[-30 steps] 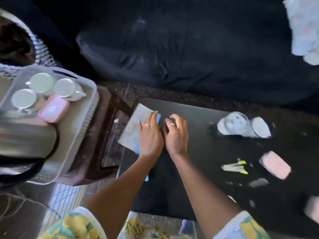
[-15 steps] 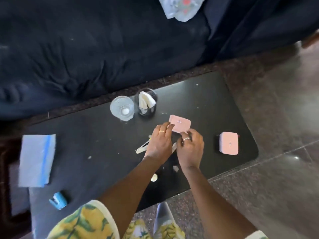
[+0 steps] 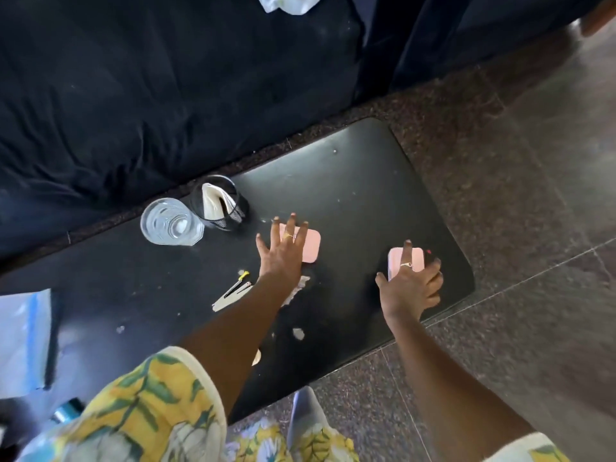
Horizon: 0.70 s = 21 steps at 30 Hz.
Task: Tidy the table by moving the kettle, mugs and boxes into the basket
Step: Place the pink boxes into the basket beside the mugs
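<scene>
Head camera looks down on a black tabletop where two small pink boxes lie, and each hand goes to one of them. The left hand is flat and spread, fingers apart, lying over the left pink box without closing on it. The right hand has its fingers bent over the right pink box near the far right corner; if it already grips the box I cannot tell. The step in hand, I judge, is the picking up of the boxes. The next move calls for closing the fingers around the edges of each box, lifting, and carrying both to the basket, which is not in view. On the tabletop stand also a drinking glass and, touching it, a black mesh cup with white paper inside; a stapler and paper scraps lie near the left forearm. Behind the tabletop is a dark blue sofa, and the floor is of brown speckled stone tiles.
</scene>
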### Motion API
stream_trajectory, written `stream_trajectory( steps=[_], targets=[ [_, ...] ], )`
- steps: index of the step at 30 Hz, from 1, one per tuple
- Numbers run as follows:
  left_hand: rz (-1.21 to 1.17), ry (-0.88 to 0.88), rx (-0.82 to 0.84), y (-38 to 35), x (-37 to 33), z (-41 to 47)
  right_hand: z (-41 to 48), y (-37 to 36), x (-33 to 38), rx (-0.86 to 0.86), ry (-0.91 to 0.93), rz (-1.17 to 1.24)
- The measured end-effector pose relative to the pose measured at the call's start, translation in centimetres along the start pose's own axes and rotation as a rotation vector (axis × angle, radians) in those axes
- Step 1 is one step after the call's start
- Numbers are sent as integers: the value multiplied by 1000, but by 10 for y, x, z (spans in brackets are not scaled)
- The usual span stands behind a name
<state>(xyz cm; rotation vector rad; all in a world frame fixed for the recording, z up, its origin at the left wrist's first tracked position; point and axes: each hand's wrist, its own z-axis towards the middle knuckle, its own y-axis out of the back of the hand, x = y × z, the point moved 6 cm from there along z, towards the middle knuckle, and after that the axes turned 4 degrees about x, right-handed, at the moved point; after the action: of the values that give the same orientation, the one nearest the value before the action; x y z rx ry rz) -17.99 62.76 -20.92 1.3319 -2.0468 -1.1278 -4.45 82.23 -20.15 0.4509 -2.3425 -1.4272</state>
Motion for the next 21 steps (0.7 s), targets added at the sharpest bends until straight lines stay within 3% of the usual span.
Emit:
stream_trajectory(
  steps=[6, 15, 21],
  targets=[
    [-23, 13, -93, 8, -2, -7, -5, -8, 8, 48, 94, 70],
    [-183, 22, -245, 2, 29, -34, -67, -28, 71, 27, 525, -13],
    [-310, 109, -313, -15, 92, -75, -123, -44, 130, -19, 770, -33]
  ],
)
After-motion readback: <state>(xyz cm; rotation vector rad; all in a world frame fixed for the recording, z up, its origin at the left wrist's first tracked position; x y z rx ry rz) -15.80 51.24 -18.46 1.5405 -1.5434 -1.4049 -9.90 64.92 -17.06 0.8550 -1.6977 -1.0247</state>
